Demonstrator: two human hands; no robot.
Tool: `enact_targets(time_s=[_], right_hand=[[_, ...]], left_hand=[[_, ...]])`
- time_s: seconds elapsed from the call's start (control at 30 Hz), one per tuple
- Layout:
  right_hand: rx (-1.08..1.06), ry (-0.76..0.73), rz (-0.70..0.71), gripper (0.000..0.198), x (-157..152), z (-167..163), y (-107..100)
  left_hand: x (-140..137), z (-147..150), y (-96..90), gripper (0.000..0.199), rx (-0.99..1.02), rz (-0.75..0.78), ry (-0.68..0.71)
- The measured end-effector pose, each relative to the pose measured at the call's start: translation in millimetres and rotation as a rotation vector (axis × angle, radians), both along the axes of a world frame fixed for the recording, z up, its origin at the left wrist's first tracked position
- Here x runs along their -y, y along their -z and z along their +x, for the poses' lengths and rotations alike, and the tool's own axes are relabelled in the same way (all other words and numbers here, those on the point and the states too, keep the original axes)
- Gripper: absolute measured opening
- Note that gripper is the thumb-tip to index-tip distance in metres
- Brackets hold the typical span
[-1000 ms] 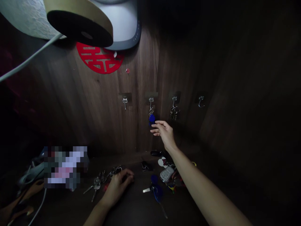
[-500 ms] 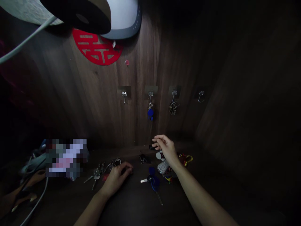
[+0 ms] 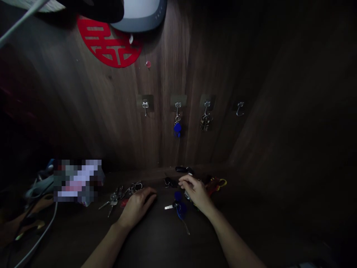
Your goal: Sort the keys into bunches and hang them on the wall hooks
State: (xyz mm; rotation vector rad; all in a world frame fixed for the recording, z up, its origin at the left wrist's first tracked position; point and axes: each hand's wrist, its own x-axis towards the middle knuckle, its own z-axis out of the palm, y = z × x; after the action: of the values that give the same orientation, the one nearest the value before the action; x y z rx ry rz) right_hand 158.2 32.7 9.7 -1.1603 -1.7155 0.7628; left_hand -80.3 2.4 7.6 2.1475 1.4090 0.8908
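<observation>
My left hand rests on the dark wooden surface, palm down, thumb and fingers apart, with nothing visible in it. Beside it lie a bunch of silver keys and a red item. Over a cluster of keys and trinkets, my right hand has loosely curved fingers, apart and holding nothing visible. Keys with blue tags lie between the hands. A small dark key bunch is just left of my right fingertips. Under and behind this hand, a red-and-yellow trinket is partly hidden.
On the wooden back wall, a blue-tagged key ring and a bunch of keys hang from two hooks. Bare hooks are at left and right. Caps hang above; a white cable runs at left.
My right hand has come down and slightly toward me, now covering the pale trinket and grey fob. My left hand stays in place. The view has tilted slightly downward.
</observation>
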Motion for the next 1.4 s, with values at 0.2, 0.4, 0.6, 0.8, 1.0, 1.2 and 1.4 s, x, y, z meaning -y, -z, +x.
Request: enact_targets(time_s=[0.2,0.4,0.6,0.8,1.0,1.2,1.4], right_hand=[[0.386,-0.026,0.167,0.024,1,5,3],[0.525,-0.018,0.218,0.028,-1,5,8],[0.555,-0.041,0.283,0.025,3,3,10],[0.552,-0.071,0.339,0.025,6,-3,10],[0.498,-0.102,0.368,0.025,7,-12,12],[0.491,-0.118,0.382,0.024,8,-16,11],[0.436,-0.12,0.393,0.018,13,-20,5]], left_hand=[[8,16,-2.4,0.022,-0.26,0.223,0.031],[20,38,-1.0,0.043,-0.367,0.278,0.303],[21,38,-3.3,0.038,-0.316,0.159,0.364],[18,33,-4.2,0.014,-0.211,0.092,0.328],[11,27,-0.6,0.005,-0.171,0.049,0.225],[7,21,-0.2,0.005,-0.035,0.002,0.161],[1,20,4.2,0.012,0.169,-0.075,0.042]])
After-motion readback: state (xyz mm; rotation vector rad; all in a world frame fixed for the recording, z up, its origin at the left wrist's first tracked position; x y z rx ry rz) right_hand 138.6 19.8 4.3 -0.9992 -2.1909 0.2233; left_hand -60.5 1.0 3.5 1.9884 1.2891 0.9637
